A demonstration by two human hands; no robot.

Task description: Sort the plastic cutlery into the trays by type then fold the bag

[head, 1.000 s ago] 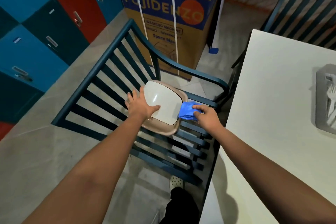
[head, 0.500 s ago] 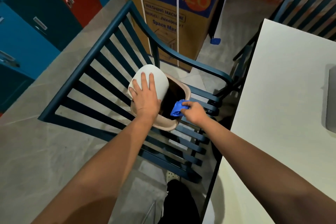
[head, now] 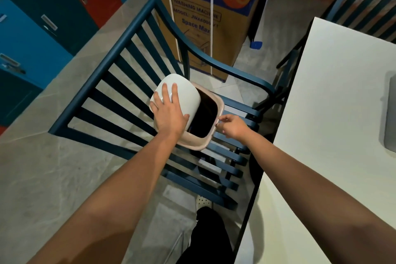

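A beige bin (head: 194,144) with a white swing lid (head: 186,94) sits on the seat of a dark blue slatted chair (head: 100,70). My left hand (head: 169,113) lies flat on the lid with fingers spread, and the lid is tilted so the dark inside of the bin shows. My right hand (head: 232,125) hovers at the bin's right rim, fingers loosely apart and holding nothing. The blue bag is not visible; the bin's inside is too dark to see into. One grey cutlery tray (head: 389,118) shows at the right edge.
A white table (head: 334,126) fills the right side, close to the chair's armrest. A large cardboard washing-machine box (head: 199,13) stands behind the chair. Blue and red lockers (head: 42,28) line the left. My leg and shoe (head: 205,231) are below the chair.
The right hand held the crumpled blue bag at the bin's opening and now is empty, drawn back to the rim. The left hand has pushed the lid further open.
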